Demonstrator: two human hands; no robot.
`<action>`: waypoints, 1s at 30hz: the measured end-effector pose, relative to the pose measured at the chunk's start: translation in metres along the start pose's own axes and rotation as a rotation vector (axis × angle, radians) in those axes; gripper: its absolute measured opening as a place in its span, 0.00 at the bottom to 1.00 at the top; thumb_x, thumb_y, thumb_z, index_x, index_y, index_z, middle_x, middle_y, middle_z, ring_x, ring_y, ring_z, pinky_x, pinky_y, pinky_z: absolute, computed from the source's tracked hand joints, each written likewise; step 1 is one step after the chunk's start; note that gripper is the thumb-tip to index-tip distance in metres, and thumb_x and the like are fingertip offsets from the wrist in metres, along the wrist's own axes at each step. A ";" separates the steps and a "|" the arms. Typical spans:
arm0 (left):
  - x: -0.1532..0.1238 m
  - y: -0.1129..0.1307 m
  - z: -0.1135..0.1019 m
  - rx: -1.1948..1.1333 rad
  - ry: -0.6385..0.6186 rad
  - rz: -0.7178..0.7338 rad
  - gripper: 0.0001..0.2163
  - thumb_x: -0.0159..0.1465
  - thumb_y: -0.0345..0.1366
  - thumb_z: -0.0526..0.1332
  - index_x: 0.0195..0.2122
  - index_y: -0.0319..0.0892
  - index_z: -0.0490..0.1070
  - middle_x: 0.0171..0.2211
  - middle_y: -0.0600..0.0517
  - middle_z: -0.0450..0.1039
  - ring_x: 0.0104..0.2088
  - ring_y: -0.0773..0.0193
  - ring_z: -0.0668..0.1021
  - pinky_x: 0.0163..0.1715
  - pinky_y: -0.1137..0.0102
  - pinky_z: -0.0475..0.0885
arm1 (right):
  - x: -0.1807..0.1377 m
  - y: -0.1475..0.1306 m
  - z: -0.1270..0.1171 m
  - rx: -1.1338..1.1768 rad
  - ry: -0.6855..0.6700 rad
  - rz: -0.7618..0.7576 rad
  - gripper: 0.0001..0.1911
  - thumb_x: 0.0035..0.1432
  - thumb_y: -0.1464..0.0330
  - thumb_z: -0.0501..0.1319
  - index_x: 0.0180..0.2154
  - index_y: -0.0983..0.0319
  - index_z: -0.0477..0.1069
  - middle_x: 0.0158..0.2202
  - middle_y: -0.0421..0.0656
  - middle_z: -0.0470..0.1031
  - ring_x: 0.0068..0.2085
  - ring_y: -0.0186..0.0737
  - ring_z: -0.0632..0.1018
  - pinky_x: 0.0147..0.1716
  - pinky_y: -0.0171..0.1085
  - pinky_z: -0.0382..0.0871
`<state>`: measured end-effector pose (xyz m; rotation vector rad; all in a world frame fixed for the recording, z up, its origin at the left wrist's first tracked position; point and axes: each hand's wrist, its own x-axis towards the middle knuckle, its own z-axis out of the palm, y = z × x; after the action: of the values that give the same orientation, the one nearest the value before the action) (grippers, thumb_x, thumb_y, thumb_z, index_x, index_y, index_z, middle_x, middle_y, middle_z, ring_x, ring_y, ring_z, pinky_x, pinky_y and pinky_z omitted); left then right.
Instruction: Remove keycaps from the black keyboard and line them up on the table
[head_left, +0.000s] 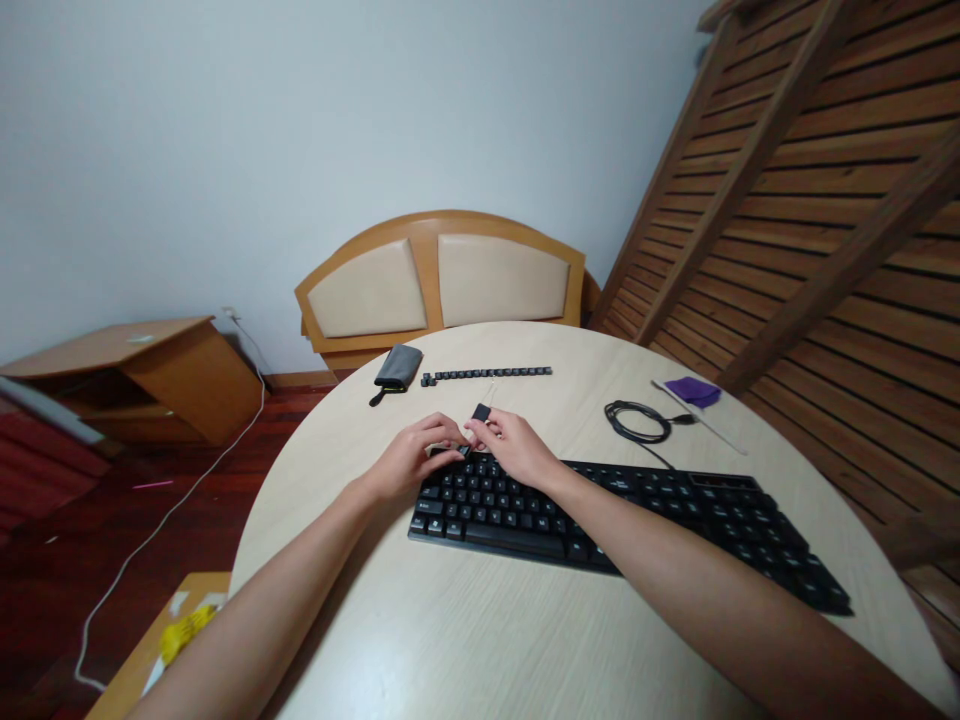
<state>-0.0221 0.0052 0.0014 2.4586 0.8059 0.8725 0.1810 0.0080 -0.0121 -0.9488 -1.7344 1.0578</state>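
A black keyboard (517,541) lies at a slant on a round pale table. Over its upper left corner is my left hand (420,452), fingers bent and thumb drawn in at the top keys; what they pinch, if anything, is hidden. My right hand (517,447) is closed on the small black handle of a keycap puller (481,411), whose thin wires point away from me. The right fingertips nearly meet the left ones above the keys. Beyond the hands, loose black keycaps (495,373) stand in a long row, with a few bunched at its left end.
A grey pouch (400,367) lies at the back left of the table (360,620). To the right are the coiled black cable (637,422), a purple cloth (693,391) and a thin stick (724,432). A wooden headboard (430,270) stands behind the table.
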 end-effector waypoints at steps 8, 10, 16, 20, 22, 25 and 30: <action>0.000 0.006 0.002 0.087 0.005 0.068 0.06 0.67 0.37 0.60 0.42 0.42 0.73 0.39 0.48 0.74 0.40 0.63 0.76 0.41 0.68 0.72 | 0.002 0.001 -0.001 0.091 0.018 0.067 0.14 0.62 0.61 0.60 0.36 0.66 0.73 0.29 0.45 0.78 0.30 0.36 0.79 0.34 0.34 0.73; 0.001 0.005 0.001 0.121 0.051 0.048 0.07 0.67 0.36 0.58 0.43 0.43 0.73 0.40 0.48 0.74 0.39 0.63 0.76 0.40 0.68 0.72 | 0.002 0.001 -0.001 0.089 0.032 0.081 0.12 0.63 0.63 0.59 0.35 0.66 0.72 0.29 0.45 0.79 0.31 0.36 0.79 0.35 0.35 0.73; 0.011 -0.013 -0.008 0.297 0.274 -0.084 0.08 0.66 0.39 0.59 0.43 0.44 0.72 0.40 0.48 0.75 0.37 0.62 0.76 0.40 0.66 0.71 | 0.002 0.000 0.002 0.052 0.021 0.098 0.09 0.64 0.67 0.58 0.36 0.66 0.72 0.29 0.46 0.79 0.32 0.36 0.79 0.35 0.35 0.74; 0.028 -0.039 -0.013 0.394 0.332 -0.174 0.08 0.65 0.40 0.60 0.42 0.45 0.73 0.39 0.49 0.76 0.38 0.60 0.76 0.40 0.66 0.71 | 0.002 0.001 0.003 0.032 0.006 0.095 0.10 0.64 0.66 0.58 0.36 0.66 0.73 0.29 0.47 0.80 0.31 0.37 0.79 0.34 0.35 0.74; 0.039 -0.053 -0.014 0.450 0.349 -0.213 0.08 0.65 0.39 0.60 0.42 0.44 0.74 0.39 0.49 0.76 0.39 0.58 0.76 0.41 0.66 0.70 | 0.002 0.002 0.002 0.017 -0.007 0.093 0.11 0.64 0.65 0.58 0.36 0.66 0.74 0.29 0.47 0.80 0.30 0.37 0.79 0.33 0.35 0.73; 0.059 -0.071 -0.014 0.520 0.351 -0.244 0.07 0.64 0.38 0.61 0.42 0.45 0.74 0.40 0.49 0.76 0.43 0.55 0.75 0.43 0.64 0.68 | 0.002 0.003 0.001 -0.008 -0.021 0.084 0.14 0.64 0.62 0.58 0.36 0.66 0.74 0.30 0.47 0.80 0.30 0.37 0.79 0.33 0.35 0.72; 0.076 -0.099 -0.006 0.609 0.348 -0.286 0.07 0.64 0.36 0.61 0.42 0.45 0.76 0.43 0.47 0.75 0.46 0.52 0.72 0.45 0.62 0.67 | 0.001 0.004 0.000 -0.008 -0.034 0.094 0.17 0.63 0.57 0.58 0.37 0.66 0.74 0.28 0.46 0.80 0.29 0.37 0.78 0.32 0.35 0.71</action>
<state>-0.0158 0.1289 -0.0147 2.6001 1.7177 1.0781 0.1814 0.0104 -0.0154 -1.0318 -1.7370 1.1339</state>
